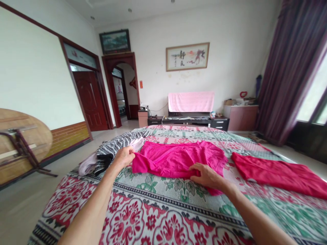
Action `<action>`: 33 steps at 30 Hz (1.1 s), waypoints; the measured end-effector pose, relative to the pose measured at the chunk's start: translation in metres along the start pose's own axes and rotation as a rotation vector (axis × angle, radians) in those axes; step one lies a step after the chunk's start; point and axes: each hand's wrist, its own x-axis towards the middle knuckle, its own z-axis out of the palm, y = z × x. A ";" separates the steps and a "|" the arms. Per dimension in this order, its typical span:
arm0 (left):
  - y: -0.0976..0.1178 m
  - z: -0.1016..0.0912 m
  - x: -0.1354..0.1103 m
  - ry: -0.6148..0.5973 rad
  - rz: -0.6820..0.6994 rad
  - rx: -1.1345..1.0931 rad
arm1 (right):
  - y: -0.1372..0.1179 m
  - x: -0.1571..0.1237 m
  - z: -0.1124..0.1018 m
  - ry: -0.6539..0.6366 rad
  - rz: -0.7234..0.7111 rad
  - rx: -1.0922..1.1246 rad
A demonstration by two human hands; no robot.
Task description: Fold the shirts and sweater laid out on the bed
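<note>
Pinching the pink cloth (171, 157) by its left end, the left hand (124, 156) helps the right hand (206, 175), which grips the near edge. It lies on the flowered blanket (127, 214), spread but wrinkly, so it seems only partly done. The red cloth (283, 173) looks neater. Striped clothes (116, 144) heaped beside the left hand may get in the way.

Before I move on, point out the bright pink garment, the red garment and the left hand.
Bright pink garment (173, 158), head view: middle of its cloth.
Red garment (281, 175), head view: middle of its cloth.
Left hand (124, 156), head view: back of the hand.
</note>
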 end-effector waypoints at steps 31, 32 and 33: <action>-0.016 -0.004 0.012 0.582 -0.364 -0.956 | 0.037 -0.027 -0.090 -0.015 0.457 0.318; -0.017 -0.005 0.013 0.593 -0.392 -0.975 | 0.037 -0.027 -0.089 0.001 0.469 0.358; -0.017 -0.006 0.013 0.604 -0.415 -0.989 | 0.037 -0.027 -0.089 0.016 0.478 0.389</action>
